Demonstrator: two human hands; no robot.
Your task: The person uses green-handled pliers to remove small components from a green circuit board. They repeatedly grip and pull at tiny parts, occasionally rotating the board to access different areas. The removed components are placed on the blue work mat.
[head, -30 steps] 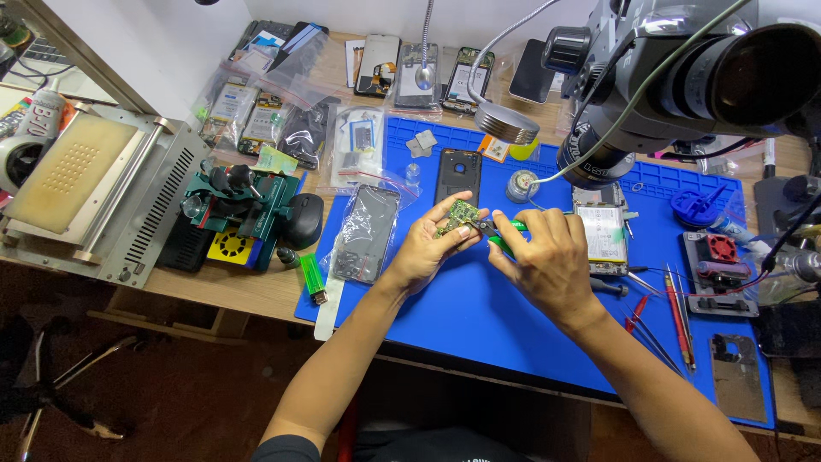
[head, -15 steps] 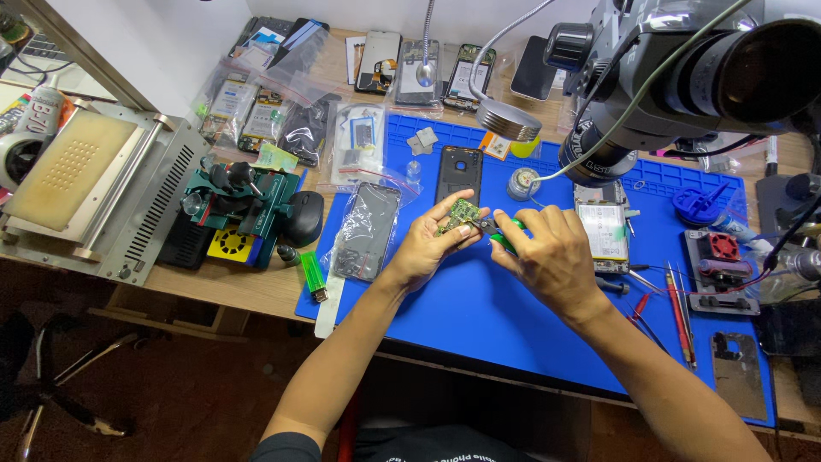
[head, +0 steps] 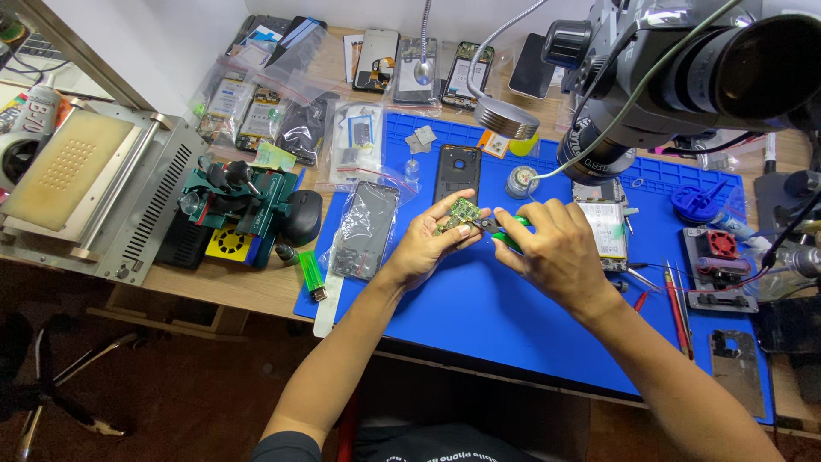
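My left hand holds a small green circuit board by its edges above the blue work mat. My right hand grips a green-handled tool whose metal tip touches the board's right side. Both hands meet over the middle of the mat. Just beyond them lie a black phone back cover and an opened phone partly hidden under the microscope.
A large microscope overhangs the mat's right side. Bagged phone parts, a green lighter, a green clamp jig and a grey heating machine lie left. Tweezers and red tools sit right, with several phones along the back.
Both hands with the board and tool have stayed together over the mat; only the head view has shifted slightly.
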